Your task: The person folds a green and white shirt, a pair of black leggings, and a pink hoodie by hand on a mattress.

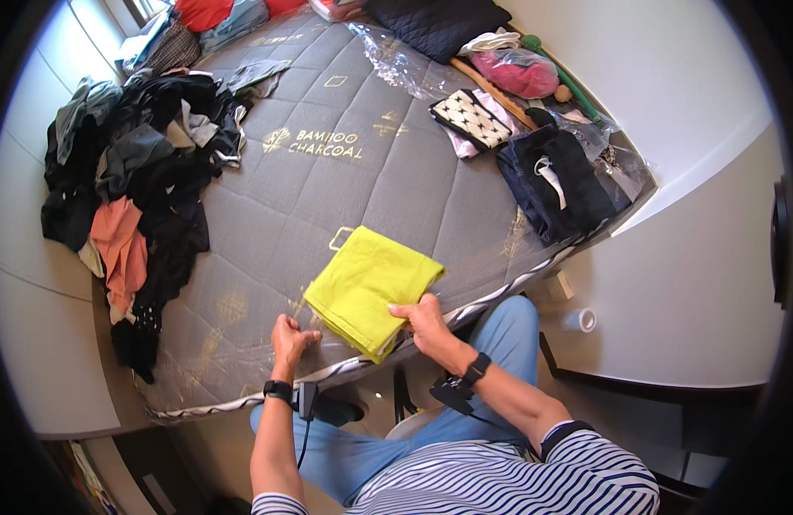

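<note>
A folded yellow-green cloth garment point(374, 283) lies at the near edge of the grey quilted mattress point(287, 206), its near corner reaching the mattress rim. My right hand point(428, 325) grips its right near side, thumb on top and fingers underneath. Just left of the cloth, my left hand point(293, 341) is over the mattress with its fingers curled and thumb pointing towards the cloth; nothing shows in it. Folded dark garments point(557, 187) lie to the right, and a folded black-and-cream patterned cloth point(473, 119) lies beyond them.
A heap of mostly black clothes point(158, 154) with a salmon garment point(119, 244) covers the mattress's left side. At the far right are a dark quilted item point(438, 26), a pink bundle in clear plastic point(515, 71) and a green stick point(573, 90). A tape roll point(586, 320) stands on the right-hand surface.
</note>
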The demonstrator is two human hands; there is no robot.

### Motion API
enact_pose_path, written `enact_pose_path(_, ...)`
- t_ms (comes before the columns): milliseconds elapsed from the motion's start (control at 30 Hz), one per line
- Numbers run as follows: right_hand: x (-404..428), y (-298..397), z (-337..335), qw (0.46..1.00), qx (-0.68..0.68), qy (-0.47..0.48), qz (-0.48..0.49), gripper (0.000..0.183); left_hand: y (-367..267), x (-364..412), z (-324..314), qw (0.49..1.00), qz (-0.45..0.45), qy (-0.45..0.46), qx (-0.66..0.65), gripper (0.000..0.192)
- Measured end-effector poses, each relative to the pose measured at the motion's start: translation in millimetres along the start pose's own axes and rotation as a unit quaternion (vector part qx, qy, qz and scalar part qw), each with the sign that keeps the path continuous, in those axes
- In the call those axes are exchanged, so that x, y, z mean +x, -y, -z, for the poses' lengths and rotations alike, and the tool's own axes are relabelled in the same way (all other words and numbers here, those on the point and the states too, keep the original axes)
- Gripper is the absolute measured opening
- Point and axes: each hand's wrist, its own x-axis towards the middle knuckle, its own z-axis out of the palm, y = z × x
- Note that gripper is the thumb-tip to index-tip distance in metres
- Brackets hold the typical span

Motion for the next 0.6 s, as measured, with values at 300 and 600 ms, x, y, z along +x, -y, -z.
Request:
enact_pose_path(300,87,199,-15,0.970,0.021,0.056,0.237,0.035,-10,-3,1,0.999,0.032,-0.010,-0.012,0.049)
enact_pose_path(600,243,315,90,0.946,0.056,-0.120,0.295,0.031,-22,-7,3,0.996,0.073,-0.001,-0.049,0.052)
